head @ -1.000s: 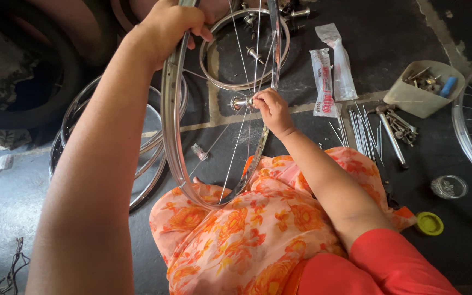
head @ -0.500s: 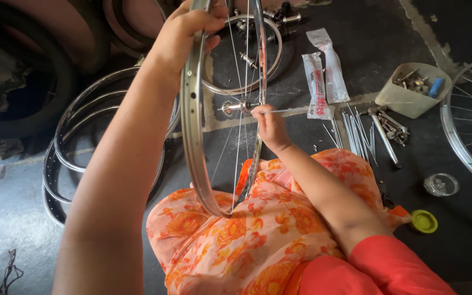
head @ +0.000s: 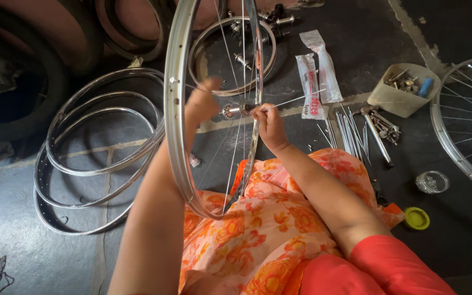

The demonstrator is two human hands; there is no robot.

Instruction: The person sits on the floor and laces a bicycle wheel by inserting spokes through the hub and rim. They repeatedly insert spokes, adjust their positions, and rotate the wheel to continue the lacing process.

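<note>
A silver bicycle rim [head: 173,109] with thin spokes stands upright on my lap, over orange flowered cloth [head: 269,229]. Its hub [head: 235,110] sits in the middle. My right hand [head: 267,123] pinches a loose spoke [head: 301,99] right beside the hub; the spoke sticks out to the right. My left hand [head: 200,102] is blurred, just inside the rim and left of the hub, fingers pointing up. Its forearm crosses behind the rim. Whether it grips anything is unclear.
Several bare rims [head: 91,164] lie stacked on the dark floor at left, tyres [head: 39,71] behind them. A small rim [head: 269,57] lies beyond the wheel. At right are spoke packets [head: 313,82], loose spokes [head: 350,134], a beige tub of nuts [head: 394,101], a spoked wheel [head: 454,147], a jar [head: 431,182], and a yellow lid [head: 417,218].
My left hand has left the top of the rim and dropped toward the hub. The wheel has swung more edge-on and nearer. My right hand stays at the hub.
</note>
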